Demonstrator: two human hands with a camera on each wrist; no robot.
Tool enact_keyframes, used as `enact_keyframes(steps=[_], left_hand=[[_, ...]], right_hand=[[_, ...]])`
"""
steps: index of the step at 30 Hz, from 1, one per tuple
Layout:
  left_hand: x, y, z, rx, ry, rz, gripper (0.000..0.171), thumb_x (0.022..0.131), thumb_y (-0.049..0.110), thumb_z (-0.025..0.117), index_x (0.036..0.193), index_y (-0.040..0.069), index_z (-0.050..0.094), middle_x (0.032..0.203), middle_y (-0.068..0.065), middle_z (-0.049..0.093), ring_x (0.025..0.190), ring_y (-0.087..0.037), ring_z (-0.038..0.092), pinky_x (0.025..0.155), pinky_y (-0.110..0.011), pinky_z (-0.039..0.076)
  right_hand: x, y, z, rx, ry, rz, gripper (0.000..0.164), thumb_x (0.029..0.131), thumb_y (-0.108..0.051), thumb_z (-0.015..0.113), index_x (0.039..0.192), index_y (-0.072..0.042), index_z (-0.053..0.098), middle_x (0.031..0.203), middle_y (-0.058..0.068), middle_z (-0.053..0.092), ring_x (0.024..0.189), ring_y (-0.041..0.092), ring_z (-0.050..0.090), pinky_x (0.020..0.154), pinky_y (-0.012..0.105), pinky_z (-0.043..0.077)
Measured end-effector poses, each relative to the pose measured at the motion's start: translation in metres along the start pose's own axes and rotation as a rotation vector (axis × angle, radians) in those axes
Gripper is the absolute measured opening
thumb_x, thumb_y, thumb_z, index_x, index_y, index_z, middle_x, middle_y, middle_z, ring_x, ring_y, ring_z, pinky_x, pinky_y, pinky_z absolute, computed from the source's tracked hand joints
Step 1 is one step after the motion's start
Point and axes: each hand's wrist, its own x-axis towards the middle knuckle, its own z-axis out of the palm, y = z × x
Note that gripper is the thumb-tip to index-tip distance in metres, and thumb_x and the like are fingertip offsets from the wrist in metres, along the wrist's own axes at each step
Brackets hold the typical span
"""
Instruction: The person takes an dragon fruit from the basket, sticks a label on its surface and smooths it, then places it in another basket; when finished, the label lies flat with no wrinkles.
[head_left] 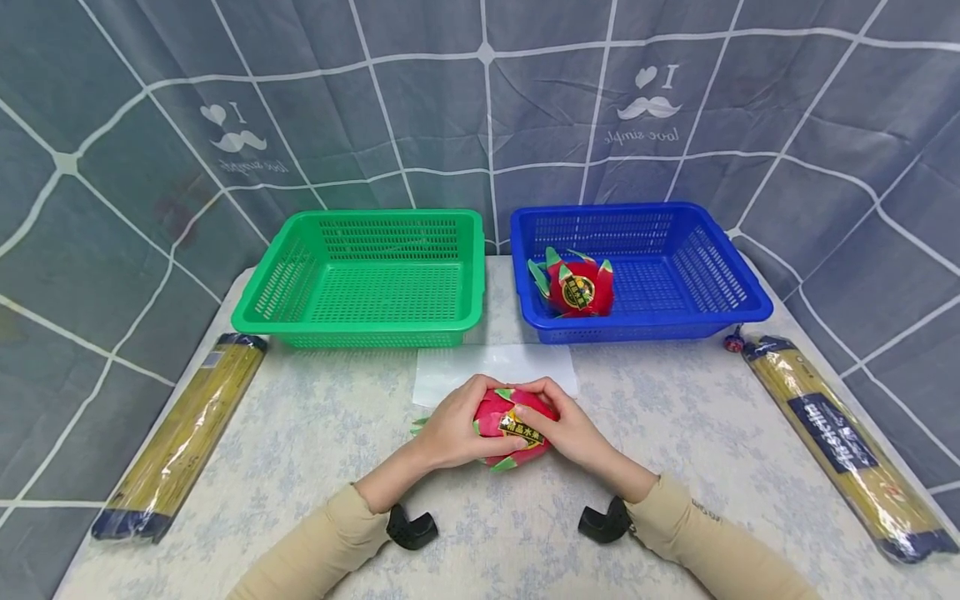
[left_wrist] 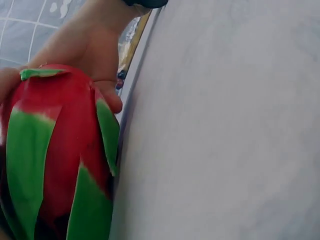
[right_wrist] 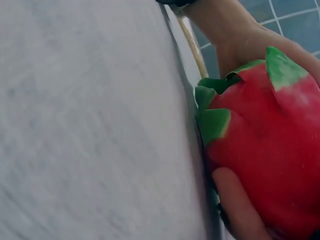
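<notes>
A red dragon fruit (head_left: pixel 495 412) with green-tipped scales and a black and gold label is held between both hands above the front middle of the table. My left hand (head_left: pixel 453 427) grips its left side, thumb across the front by the label. From the other side my right hand (head_left: pixel 576 432) grips it, its thumb also over the front near the label. Green tips poke out behind the left hand. In the left wrist view the fruit (left_wrist: pixel 70 145) shows long green scales; in the right wrist view its red skin (right_wrist: pixel 270 135) fills the right side.
Behind the hands lies a white sheet (head_left: pixel 495 367). A green basket (head_left: pixel 360 329) stands back left, a blue basket (head_left: pixel 645 325) back right with another dragon fruit (head_left: pixel 577 287) inside. Long noodle packs lie at the left (head_left: pixel 183 433) and right (head_left: pixel 847 446) edges. A small dark red trinket (head_left: pixel 734 340) sits near the blue basket.
</notes>
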Motion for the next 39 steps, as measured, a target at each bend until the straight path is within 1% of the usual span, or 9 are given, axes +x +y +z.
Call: enact_keyframes(steps=[5, 11, 15, 21, 24, 28, 34, 36, 39], left_hand=[[0.001, -0.001, -0.005, -0.045, -0.073, 0.020, 0.046, 0.079, 0.047, 0.061, 0.110, 0.018, 0.045, 0.099, 0.007, 0.049, 0.084, -0.006, 0.049, 0.065, -0.022, 0.044], [0.002, 0.000, -0.012, -0.131, -0.159, -0.062, 0.033, 0.088, 0.042, 0.049, 0.113, 0.022, 0.045, 0.106, 0.008, 0.047, 0.093, -0.009, 0.047, 0.074, -0.028, 0.042], [0.001, 0.001, -0.007, -0.089, -0.089, -0.097, 0.030, 0.088, 0.044, 0.047, 0.109, 0.022, 0.048, 0.105, 0.010, 0.049, 0.092, -0.008, 0.047, 0.075, -0.030, 0.040], [0.000, 0.007, 0.004, 0.022, 0.059, -0.111, 0.030, 0.084, 0.047, 0.053, 0.100, 0.021, 0.052, 0.095, 0.012, 0.052, 0.081, -0.005, 0.049, 0.070, -0.029, 0.038], [-0.001, 0.010, 0.006, 0.027, 0.070, -0.134, 0.030, 0.083, 0.048, 0.053, 0.101, 0.023, 0.053, 0.095, 0.013, 0.052, 0.080, -0.003, 0.049, 0.069, -0.029, 0.036], [-0.002, 0.014, 0.007, 0.025, 0.010, -0.125, 0.035, 0.085, 0.050, 0.049, 0.109, 0.025, 0.052, 0.102, 0.012, 0.052, 0.088, -0.005, 0.049, 0.075, -0.031, 0.038], [0.003, 0.009, -0.002, -0.311, -0.085, -0.105, 0.036, 0.096, 0.029, 0.040, 0.122, 0.006, 0.047, 0.117, -0.011, 0.052, 0.105, -0.020, 0.049, 0.086, -0.038, 0.040], [0.007, 0.006, -0.007, -0.431, -0.071, -0.122, 0.035, 0.096, 0.021, 0.039, 0.124, 0.001, 0.045, 0.118, -0.018, 0.050, 0.105, -0.024, 0.050, 0.086, -0.037, 0.040], [0.012, 0.009, -0.018, -0.506, -0.015, -0.132, 0.031, 0.094, 0.011, 0.045, 0.121, -0.003, 0.044, 0.115, -0.024, 0.051, 0.102, -0.029, 0.051, 0.085, -0.037, 0.041]], right_hand=[[-0.001, -0.001, -0.005, 0.033, -0.088, 0.008, 0.030, 0.094, -0.022, 0.046, 0.120, -0.008, 0.042, 0.125, 0.009, 0.048, 0.102, 0.020, 0.051, 0.081, 0.032, 0.044], [0.001, 0.006, -0.021, 0.153, -0.286, 0.034, 0.038, 0.096, -0.021, 0.042, 0.130, -0.006, 0.034, 0.129, 0.013, 0.041, 0.106, 0.022, 0.048, 0.084, 0.034, 0.043], [0.002, 0.008, -0.027, 0.219, -0.360, 0.015, 0.043, 0.094, -0.013, 0.044, 0.133, -0.003, 0.030, 0.127, 0.016, 0.041, 0.104, 0.024, 0.050, 0.082, 0.036, 0.045], [0.001, 0.004, -0.024, 0.109, -0.343, -0.049, 0.049, 0.085, -0.009, 0.059, 0.127, -0.005, 0.033, 0.128, 0.014, 0.042, 0.106, 0.023, 0.049, 0.082, 0.036, 0.045], [0.001, 0.000, -0.024, 0.017, -0.328, -0.042, 0.054, 0.079, -0.010, 0.068, 0.122, -0.010, 0.035, 0.119, 0.013, 0.048, 0.099, 0.025, 0.053, 0.076, 0.038, 0.048], [0.001, -0.008, -0.033, -0.067, -0.365, -0.003, 0.055, 0.074, -0.013, 0.073, 0.117, -0.013, 0.039, 0.110, 0.010, 0.051, 0.092, 0.026, 0.056, 0.072, 0.038, 0.049], [-0.002, -0.025, -0.074, -0.017, -0.535, -0.062, 0.045, 0.078, -0.006, 0.067, 0.115, -0.003, 0.042, 0.114, 0.014, 0.051, 0.099, 0.026, 0.053, 0.077, 0.039, 0.048], [-0.005, -0.034, -0.093, 0.045, -0.559, -0.110, 0.043, 0.079, -0.003, 0.064, 0.116, -0.002, 0.042, 0.115, 0.013, 0.051, 0.101, 0.024, 0.052, 0.078, 0.037, 0.048], [-0.008, -0.046, -0.123, 0.165, -0.521, -0.215, 0.041, 0.082, -0.002, 0.059, 0.119, -0.004, 0.042, 0.115, 0.009, 0.053, 0.100, 0.019, 0.053, 0.079, 0.034, 0.047]])
